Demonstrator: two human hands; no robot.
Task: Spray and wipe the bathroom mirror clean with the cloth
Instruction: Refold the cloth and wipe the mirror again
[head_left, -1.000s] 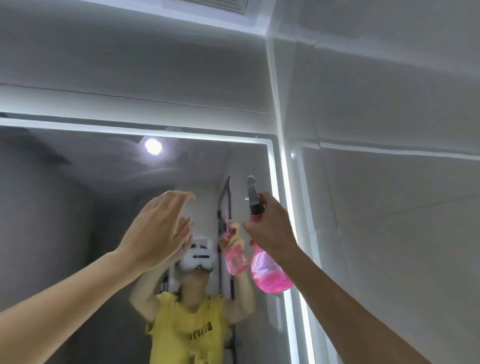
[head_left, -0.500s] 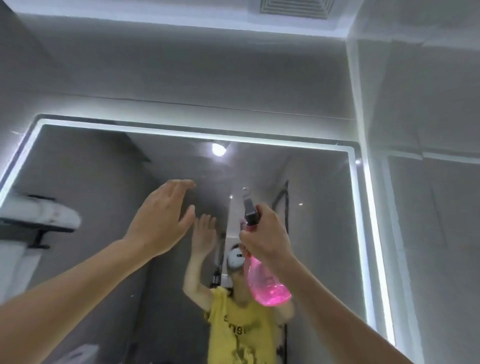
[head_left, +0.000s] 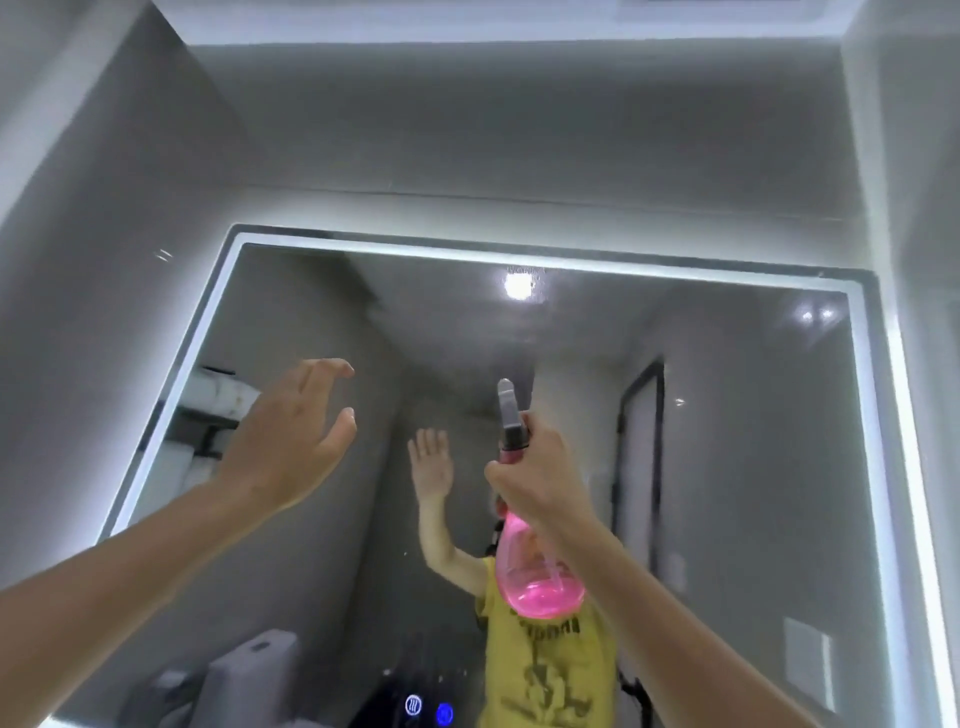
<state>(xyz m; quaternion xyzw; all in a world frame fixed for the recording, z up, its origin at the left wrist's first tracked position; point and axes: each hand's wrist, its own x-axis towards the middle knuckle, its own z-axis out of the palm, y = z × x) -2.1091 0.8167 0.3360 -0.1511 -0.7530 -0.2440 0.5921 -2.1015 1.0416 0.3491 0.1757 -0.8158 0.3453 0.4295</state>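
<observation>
spraying | right hand (head_left: 540, 467) gripping translucent pink plastic spray bottle (head_left: 537, 577) | left hand (head_left: 291, 441) hovering slack, empty | aiming nozzle across LED-edged rectangular wall mirror (head_left: 753, 467), misting evenly

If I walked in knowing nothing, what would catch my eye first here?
Probably the pink spray bottle, gripped by the right hand in the middle of the view with its nozzle aimed up at the mirror. Next, the mirror's glowing white light strip framing the glass. The left hand is raised beside the bottle, open and holding nothing; no cloth is in view.
</observation>
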